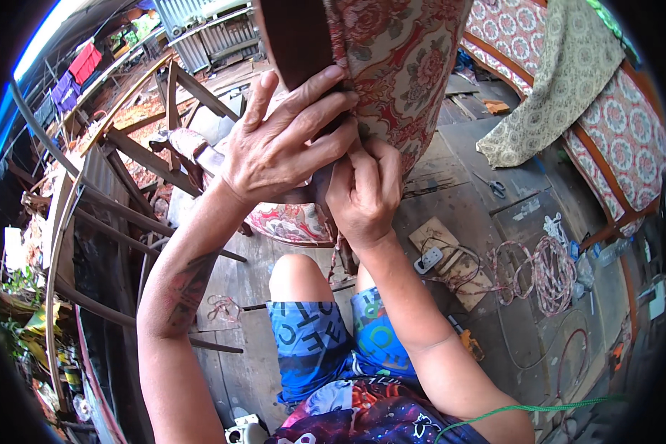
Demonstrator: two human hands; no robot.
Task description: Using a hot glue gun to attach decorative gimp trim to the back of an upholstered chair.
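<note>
An upholstered chair [399, 74] in red and cream floral fabric stands before me, its dark wooden frame [296, 41] rising beside the cloth. My left hand [292, 133] lies with fingers stretched across the wood, fingertips touching the fabric edge and thumb raised. Just below and right of it, my right hand [366, 189] is closed in a pinch at the seam. It grips patterned piping cord [336, 255], whose loose tail hangs beneath the hands. The pinched fingertips are partly hidden. Lower down shows the chair's floral seat part [288, 222].
On the plank floor at right lie a coil of piping cord [555, 277], scissors [492, 185] and a wooden board [451, 255]. Floral sofa pieces [618, 140], one draped with beige cloth [559, 89], stand at far right. Bare wooden chair frames [144, 159] crowd the left.
</note>
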